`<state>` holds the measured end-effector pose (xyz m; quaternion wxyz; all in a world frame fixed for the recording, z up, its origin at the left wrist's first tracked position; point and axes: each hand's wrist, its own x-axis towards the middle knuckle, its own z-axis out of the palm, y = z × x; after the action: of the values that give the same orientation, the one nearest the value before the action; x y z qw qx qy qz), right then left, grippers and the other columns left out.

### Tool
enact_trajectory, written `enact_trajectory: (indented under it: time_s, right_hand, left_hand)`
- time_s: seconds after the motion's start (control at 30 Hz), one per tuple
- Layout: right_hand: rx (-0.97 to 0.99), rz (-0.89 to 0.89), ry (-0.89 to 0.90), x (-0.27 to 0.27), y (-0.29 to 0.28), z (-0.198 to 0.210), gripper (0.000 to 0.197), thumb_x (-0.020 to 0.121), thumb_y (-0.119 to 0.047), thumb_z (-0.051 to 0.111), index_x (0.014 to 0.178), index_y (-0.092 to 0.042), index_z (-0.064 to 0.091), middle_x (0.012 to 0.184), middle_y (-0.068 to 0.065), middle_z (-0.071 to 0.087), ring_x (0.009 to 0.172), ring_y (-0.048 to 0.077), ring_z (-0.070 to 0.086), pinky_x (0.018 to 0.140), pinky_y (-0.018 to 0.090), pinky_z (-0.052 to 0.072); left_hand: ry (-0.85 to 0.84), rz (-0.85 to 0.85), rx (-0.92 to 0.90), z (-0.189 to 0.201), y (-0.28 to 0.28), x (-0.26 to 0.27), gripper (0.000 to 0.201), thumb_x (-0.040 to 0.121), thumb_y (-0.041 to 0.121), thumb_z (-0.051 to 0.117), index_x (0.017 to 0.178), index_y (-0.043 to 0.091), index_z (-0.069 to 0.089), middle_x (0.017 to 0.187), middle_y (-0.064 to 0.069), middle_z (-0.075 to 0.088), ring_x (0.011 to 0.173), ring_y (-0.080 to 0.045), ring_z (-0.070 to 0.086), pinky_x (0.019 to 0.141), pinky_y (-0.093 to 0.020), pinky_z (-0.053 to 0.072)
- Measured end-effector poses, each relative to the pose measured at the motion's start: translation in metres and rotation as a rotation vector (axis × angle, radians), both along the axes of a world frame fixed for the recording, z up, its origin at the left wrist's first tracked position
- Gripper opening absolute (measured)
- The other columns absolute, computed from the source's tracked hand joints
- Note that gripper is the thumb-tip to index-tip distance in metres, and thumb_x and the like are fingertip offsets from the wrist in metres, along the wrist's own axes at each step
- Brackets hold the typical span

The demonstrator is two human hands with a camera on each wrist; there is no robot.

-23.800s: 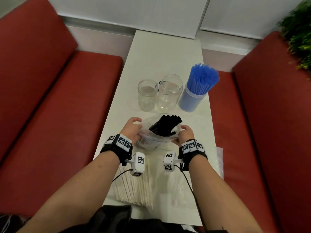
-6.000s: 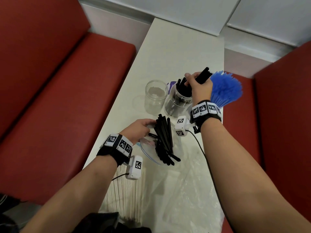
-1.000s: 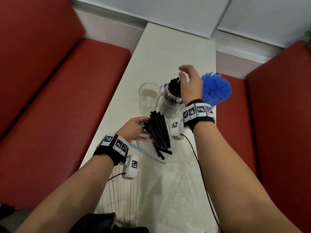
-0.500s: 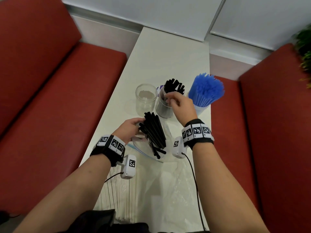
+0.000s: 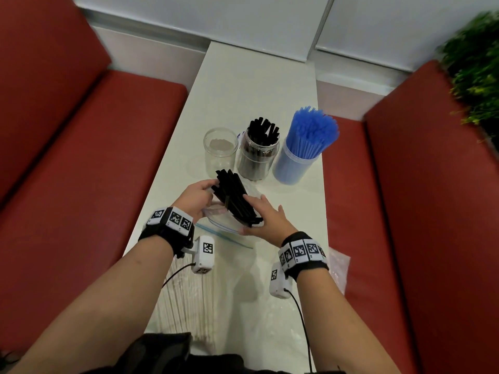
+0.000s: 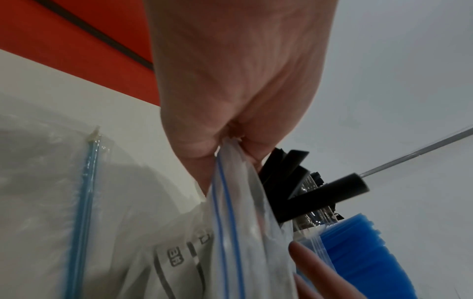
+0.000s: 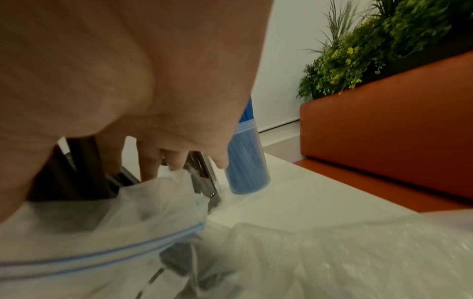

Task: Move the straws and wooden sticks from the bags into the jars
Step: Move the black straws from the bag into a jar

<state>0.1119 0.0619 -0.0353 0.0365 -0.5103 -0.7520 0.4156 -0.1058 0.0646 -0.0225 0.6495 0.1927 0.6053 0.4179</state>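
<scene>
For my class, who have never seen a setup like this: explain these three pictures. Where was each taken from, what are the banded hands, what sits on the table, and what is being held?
No machine here: a person works with two bare hands, wearing black wristbands with checkered markers and small white cameras. The wide picture comes from a camera on the head, looking down; the two close pictures look along each wrist towards the fingers.

On the long white table stand an empty clear glass jar, a clear jar partly filled with black straws, and a clear tub of blue straws. A flat pack of pale wooden sticks lies near the person.

The left hand pinches the rim of a clear zip bag with a blue seal. The right hand, fingers fairly straight, reaches onto the bundle of black straws sticking out of that bag.
</scene>
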Motion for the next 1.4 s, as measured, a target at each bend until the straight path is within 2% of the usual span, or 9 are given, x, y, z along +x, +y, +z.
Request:
enact_trajectory:
  time_s: [0.17,0.3,0.43,0.6,0.73,1.0,1.17,1.33,1.4]
  right_hand:
    - [0.17,-0.175,0.09,-0.019,-0.007,-0.012,0.085,0.091,-0.056,0.062,0.159,-0.034,0.015,0.163,-0.007,0.031,0.156,0.02,0.002,0.119,0.057,-0.015]
    - [0.274,-0.279,0.106,-0.042,-0.008,-0.022,0.096,0.086,-0.071,0.056,0.158,-0.033,0.007,0.165,-0.01,0.021,0.155,0.017,-0.005,0.115,0.057,-0.022]
    - [0.259,-0.359,0.169,-0.059,-0.01,-0.03,0.102,0.081,-0.07,0.063,0.158,-0.033,0.007,0.167,-0.012,0.012,0.155,0.018,-0.01,0.115,0.054,-0.022]
    - [0.26,-0.374,0.22,-0.064,-0.017,-0.035,0.099,0.083,-0.065,0.067,0.158,-0.033,0.009,0.167,-0.012,0.014,0.155,0.016,-0.011,0.116,0.051,-0.022]
    - [0.329,-0.323,0.124,-0.062,-0.017,-0.03,0.085,0.096,-0.061,0.049,0.161,-0.021,0.012,0.168,-0.004,0.011,0.155,0.017,-0.012,0.121,0.05,-0.019]
    - [0.227,-0.393,0.483,-0.074,0.001,-0.003,0.065,0.1,-0.029,0.06,0.156,-0.02,0.031,0.163,0.002,0.03,0.152,0.008,0.016,0.125,0.037,0.02]
    - [0.286,-0.488,0.427,-0.073,-0.01,-0.015,0.073,0.093,-0.02,0.07,0.155,-0.019,0.03,0.161,0.003,0.028,0.15,0.014,0.023,0.124,0.036,0.022]
    - [0.472,-0.612,0.254,-0.072,-0.012,-0.021,0.068,0.075,-0.021,0.084,0.136,-0.014,0.053,0.135,0.009,0.044,0.121,0.024,0.046,0.104,0.031,0.038]
    - [0.514,-0.612,0.164,-0.073,-0.013,-0.021,0.064,0.071,-0.023,0.086,0.128,-0.014,0.058,0.124,0.009,0.05,0.109,0.026,0.048,0.092,0.028,0.035]
  left_hand:
    - [0.088,-0.105,0.036,0.005,-0.008,0.009,0.071,0.086,-0.026,0.022,0.125,0.02,0.06,0.123,-0.002,0.058,0.072,-0.018,0.078,0.055,-0.029,0.061]
    - [0.09,-0.173,0.074,0.005,-0.015,0.012,0.066,0.09,-0.025,0.028,0.128,0.02,0.058,0.13,0.0,0.058,0.098,-0.027,0.072,0.07,-0.034,0.065]
    - [0.14,-0.202,0.099,0.002,-0.017,0.012,0.049,0.1,-0.012,0.04,0.14,0.009,0.058,0.13,-0.011,0.067,0.11,-0.029,0.069,0.093,-0.044,0.06]
    - [0.153,-0.202,0.094,0.001,-0.019,0.009,0.041,0.107,0.001,0.046,0.146,0.011,0.054,0.136,-0.014,0.066,0.117,-0.034,0.068,0.098,-0.043,0.053]
    - [0.135,-0.209,0.102,0.0,-0.017,0.007,0.044,0.104,-0.006,0.044,0.144,0.008,0.055,0.134,-0.018,0.066,0.102,-0.03,0.067,0.105,-0.051,0.053]
    - [0.125,-0.248,0.153,0.005,-0.014,0.01,0.029,0.107,0.012,0.053,0.134,0.012,0.063,0.123,-0.012,0.074,0.104,-0.022,0.073,0.096,-0.043,0.058]
    - [0.158,-0.253,0.121,0.003,-0.015,0.009,0.031,0.102,0.002,0.056,0.129,0.014,0.065,0.115,-0.01,0.075,0.091,-0.019,0.075,0.067,-0.023,0.059]
    - [0.177,-0.212,0.115,-0.001,-0.013,0.004,0.038,0.104,-0.003,0.048,0.135,0.013,0.062,0.127,-0.012,0.07,0.094,-0.024,0.075,0.076,-0.029,0.06]
    - [0.192,-0.209,0.115,0.0,-0.011,0.002,0.033,0.104,-0.001,0.05,0.127,0.019,0.065,0.13,-0.012,0.069,0.107,-0.031,0.073,0.094,-0.041,0.059]
